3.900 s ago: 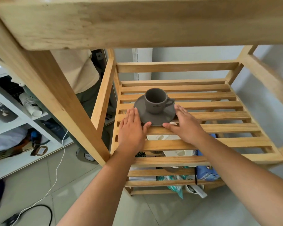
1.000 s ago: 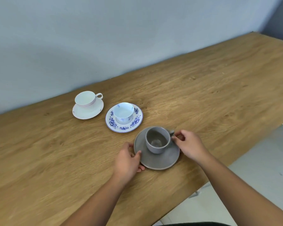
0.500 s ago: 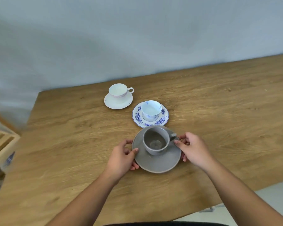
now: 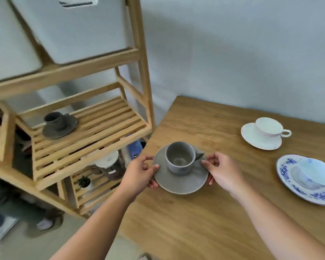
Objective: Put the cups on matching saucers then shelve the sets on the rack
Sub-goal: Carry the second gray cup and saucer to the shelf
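Hands: we see left hand (image 4: 139, 175) and right hand (image 4: 220, 173) each pinching the grey saucer (image 4: 180, 182) rim, mid-frame.
Cup: grey cup (image 4: 179, 157) upright on that saucer.
Table: wooden table (image 4: 195, 222), lower right.
Right edge: blue-patterned set (image 4: 308, 177), white set (image 4: 263, 134).
Rack: wooden rack (image 4: 94, 128), left; we note a dark set (image 4: 59, 124) shelved.

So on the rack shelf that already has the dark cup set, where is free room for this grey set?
The slats right of the dark cup set, up to the right post, are bare. The left end is taken; the lower shelf is crowded.
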